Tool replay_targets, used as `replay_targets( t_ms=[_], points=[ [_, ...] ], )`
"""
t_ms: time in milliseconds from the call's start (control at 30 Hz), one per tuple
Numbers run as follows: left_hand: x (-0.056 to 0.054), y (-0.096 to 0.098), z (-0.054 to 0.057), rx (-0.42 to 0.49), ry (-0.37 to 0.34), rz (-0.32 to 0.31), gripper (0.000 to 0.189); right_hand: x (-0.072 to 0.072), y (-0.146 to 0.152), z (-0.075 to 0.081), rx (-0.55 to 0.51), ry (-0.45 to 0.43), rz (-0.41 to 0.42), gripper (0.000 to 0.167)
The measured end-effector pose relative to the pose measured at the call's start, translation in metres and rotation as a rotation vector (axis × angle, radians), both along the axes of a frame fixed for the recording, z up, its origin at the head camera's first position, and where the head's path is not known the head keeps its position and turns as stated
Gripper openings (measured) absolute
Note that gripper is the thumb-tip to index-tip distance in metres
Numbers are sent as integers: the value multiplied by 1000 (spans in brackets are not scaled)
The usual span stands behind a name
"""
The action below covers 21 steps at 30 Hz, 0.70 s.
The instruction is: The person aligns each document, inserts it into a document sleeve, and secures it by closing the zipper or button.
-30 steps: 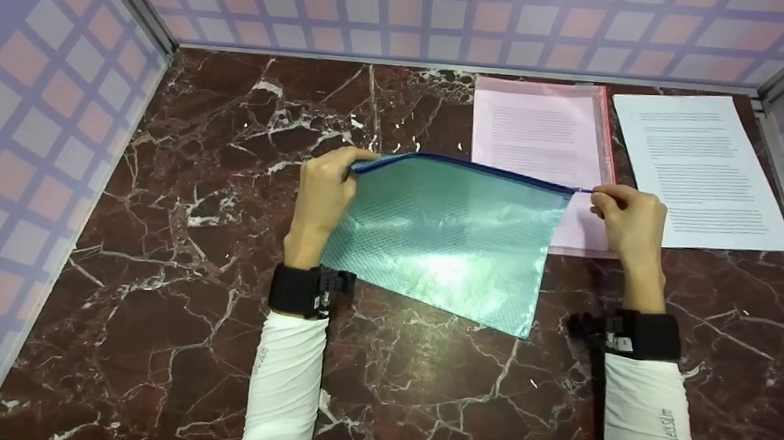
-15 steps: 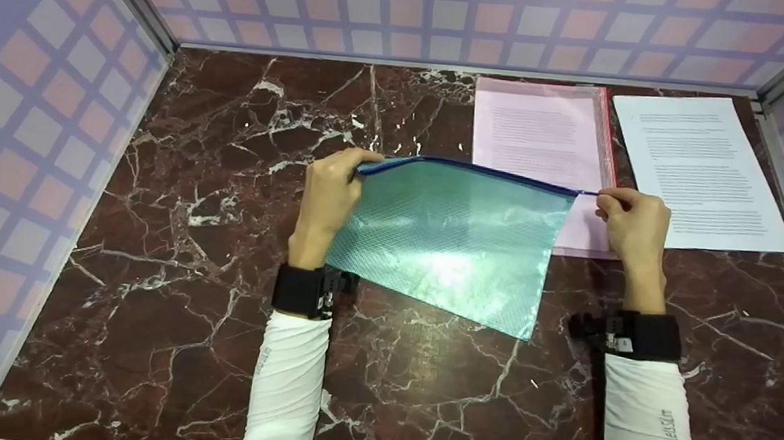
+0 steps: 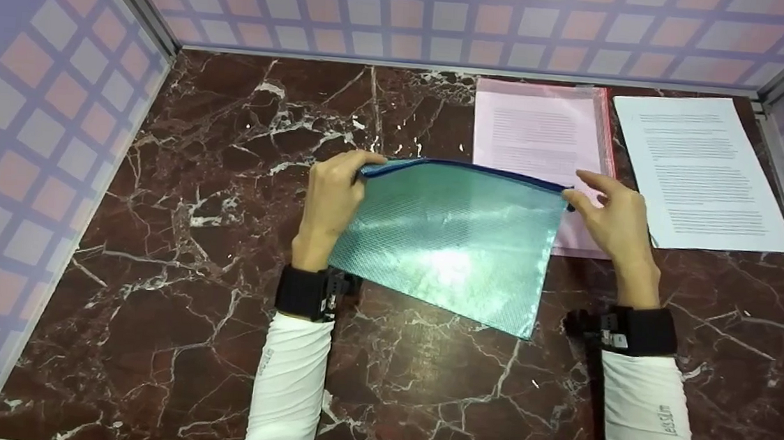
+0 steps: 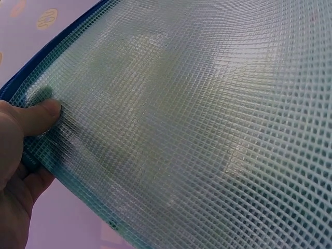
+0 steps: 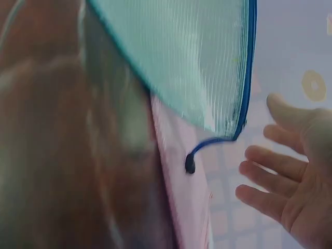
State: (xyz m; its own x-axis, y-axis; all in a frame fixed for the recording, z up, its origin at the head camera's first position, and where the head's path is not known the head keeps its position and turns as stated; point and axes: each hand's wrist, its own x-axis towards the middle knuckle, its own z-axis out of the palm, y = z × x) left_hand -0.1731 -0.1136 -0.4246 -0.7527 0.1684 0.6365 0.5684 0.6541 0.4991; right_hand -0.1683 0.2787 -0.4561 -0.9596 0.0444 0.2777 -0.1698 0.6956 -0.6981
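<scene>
A translucent teal mesh zipper pouch (image 3: 453,246) with a dark blue zipper along its top edge is held up over the marble table. My left hand (image 3: 332,194) pinches its upper left corner; in the left wrist view the thumb (image 4: 44,116) lies on the mesh face. At the upper right corner my right hand (image 3: 609,213) has its fingers spread. The right wrist view shows those fingers (image 5: 272,181) apart from the pouch, holding nothing. From that corner a blue zipper cord with a dark pull tab (image 5: 190,163) hangs loose.
A pink folder (image 3: 529,122) with a red edge and printed paper inside lies behind the pouch, partly covered by it. To its right is a stack of printed white sheets (image 3: 707,175). Checkered panels (image 3: 449,22) border the table at the back and sides.
My right hand has let go of the zipper pull, moved left to the pouch's corner and spread its fingers. The left hand and pouch have shifted slightly right.
</scene>
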Motion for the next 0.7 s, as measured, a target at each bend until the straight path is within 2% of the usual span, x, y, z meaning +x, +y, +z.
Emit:
replay_targets(
  t_ms=[167, 367, 533, 700],
  points=[
    [0, 0, -1, 16, 0, -16, 37, -3, -21, -2, 25, 94, 113, 46],
    [1, 1, -4, 17, 1, -28, 33, -9, -35, -3, 129, 62, 194, 51],
    [1, 1, -3, 38, 9, -20, 33, -20, -36, 0, 197, 21, 299, 55],
    [-1, 1, -1, 44, 21, -29, 31, -25, -34, 0, 165, 13, 355, 41]
  ],
)
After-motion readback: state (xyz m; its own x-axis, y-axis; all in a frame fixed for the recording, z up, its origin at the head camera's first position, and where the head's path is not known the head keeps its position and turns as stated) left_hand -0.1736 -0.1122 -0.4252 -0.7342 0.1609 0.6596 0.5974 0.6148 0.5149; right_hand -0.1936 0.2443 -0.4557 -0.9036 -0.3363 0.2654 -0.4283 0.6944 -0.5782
